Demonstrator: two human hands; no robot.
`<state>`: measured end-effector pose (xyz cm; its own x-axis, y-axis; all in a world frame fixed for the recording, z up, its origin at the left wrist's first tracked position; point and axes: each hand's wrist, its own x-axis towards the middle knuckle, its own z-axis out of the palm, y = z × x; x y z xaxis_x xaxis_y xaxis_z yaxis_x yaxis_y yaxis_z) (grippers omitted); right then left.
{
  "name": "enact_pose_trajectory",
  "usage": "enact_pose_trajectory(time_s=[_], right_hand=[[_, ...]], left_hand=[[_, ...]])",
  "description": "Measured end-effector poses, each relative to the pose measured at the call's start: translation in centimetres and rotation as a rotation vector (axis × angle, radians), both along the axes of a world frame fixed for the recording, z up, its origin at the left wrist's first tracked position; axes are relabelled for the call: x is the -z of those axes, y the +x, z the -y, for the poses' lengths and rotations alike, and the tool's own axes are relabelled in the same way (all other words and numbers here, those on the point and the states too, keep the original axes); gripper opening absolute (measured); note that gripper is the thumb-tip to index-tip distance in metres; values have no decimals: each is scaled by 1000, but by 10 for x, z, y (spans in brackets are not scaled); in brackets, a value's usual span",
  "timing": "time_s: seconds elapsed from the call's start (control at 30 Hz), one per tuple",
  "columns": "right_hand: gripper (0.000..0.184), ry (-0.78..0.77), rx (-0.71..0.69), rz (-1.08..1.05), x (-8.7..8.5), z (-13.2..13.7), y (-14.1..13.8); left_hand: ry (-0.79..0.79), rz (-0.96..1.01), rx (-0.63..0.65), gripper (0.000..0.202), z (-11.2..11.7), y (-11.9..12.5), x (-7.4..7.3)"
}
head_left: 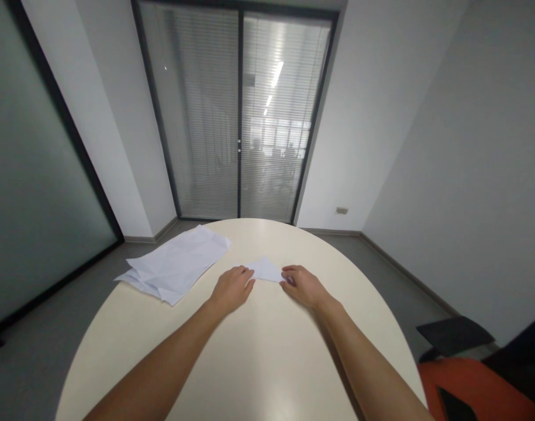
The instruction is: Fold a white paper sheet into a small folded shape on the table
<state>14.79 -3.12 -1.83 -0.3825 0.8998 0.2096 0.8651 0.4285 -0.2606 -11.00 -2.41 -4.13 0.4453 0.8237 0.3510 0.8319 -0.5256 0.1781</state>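
A small folded sheet of white paper [266, 269], roughly triangular with its peak pointing away from me, lies on the round cream table [258, 351]. My left hand [233, 287] pinches its left corner between thumb and fingers. At the right corner, my right hand [306, 285] grips the paper the same way, fingertips partly covering it. Both forearms reach in from the bottom of the view. The exact folds are too faint to make out.
Several loose, creased white sheets [179, 263] lie overlapping at the table's left, some jutting past its edge. An orange and black chair [473, 380] stands at the lower right. Beyond the table is a glass partition with blinds [241, 117], between pale walls.
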Motion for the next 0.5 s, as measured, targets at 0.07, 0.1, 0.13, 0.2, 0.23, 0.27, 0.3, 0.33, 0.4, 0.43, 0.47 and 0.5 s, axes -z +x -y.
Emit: enact_pose_trajectory(time_s=[0.07, 0.1, 0.13, 0.2, 0.23, 0.27, 0.3, 0.33, 0.4, 0.43, 0.47, 0.5], right_hand=[[27, 2, -7, -16, 0, 0, 0], [28, 1, -5, -21, 0, 0, 0], [29, 0, 3, -24, 1, 0, 0], [31, -1, 28, -25, 1, 0, 0], [32, -2, 44, -23, 1, 1, 0], [33, 0, 60, -20, 1, 1, 0], [33, 3, 76, -16, 1, 1, -1], [33, 6, 88, -12, 0, 1, -1], [33, 9, 100, -4, 0, 2, -1], [33, 13, 96, -2, 0, 2, -1], [32, 18, 82, -3, 0, 1, 0], [30, 27, 62, -8, -1, 2, 0]], left_hand=[[6, -3, 9, 33, -1, -1, 1], [9, -2, 13, 33, -1, -1, 2], [13, 3, 16, 34, -1, -1, 3], [20, 14, 18, 34, -2, -1, 4], [23, 18, 18, 33, -3, -1, 5], [25, 20, 15, 33, -3, -1, 5], [27, 18, 13, 32, -3, -1, 5], [28, 13, 11, 32, -2, -1, 5], [29, 7, 14, 32, -1, -1, 3], [30, 6, 26, 33, -1, -1, 3], [31, 7, 46, 33, 0, -1, 2], [32, 8, 71, 34, 0, -1, 1]])
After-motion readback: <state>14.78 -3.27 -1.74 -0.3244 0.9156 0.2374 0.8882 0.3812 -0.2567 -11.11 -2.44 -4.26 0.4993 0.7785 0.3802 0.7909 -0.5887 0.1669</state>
